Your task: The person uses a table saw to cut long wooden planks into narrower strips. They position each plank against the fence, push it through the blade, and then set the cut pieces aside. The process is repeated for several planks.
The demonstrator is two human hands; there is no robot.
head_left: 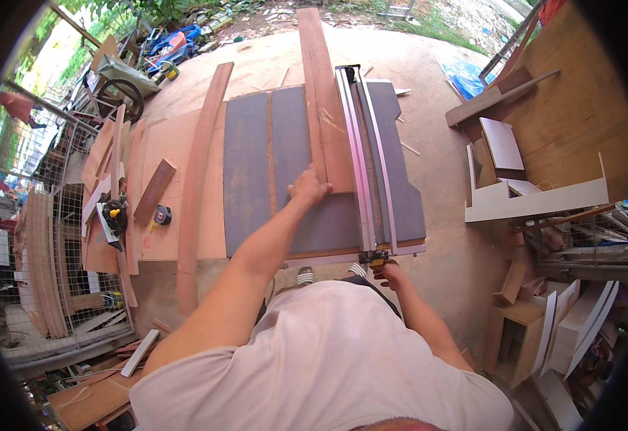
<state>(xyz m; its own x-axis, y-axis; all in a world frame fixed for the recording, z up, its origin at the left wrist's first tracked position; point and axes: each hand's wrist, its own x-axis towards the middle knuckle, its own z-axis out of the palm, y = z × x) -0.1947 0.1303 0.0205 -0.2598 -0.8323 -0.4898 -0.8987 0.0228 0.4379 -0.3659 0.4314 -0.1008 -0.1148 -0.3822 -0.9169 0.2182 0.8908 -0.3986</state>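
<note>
My left hand (pixel 310 187) lies at the near left corner of the brown plank (pixel 321 90), fingers on the wood; whether they close on it I cannot tell; my right hand (pixel 392 275) is at the yellow-and-black clamp (pixel 377 259) of the metal fence (pixel 359 161), its closure also unclear; the plank's long axis runs forward from my left hand, the nearer one, roughly along the fence; it lies ahead and slightly right, on the grey tabletop (pixel 248 161).
</note>
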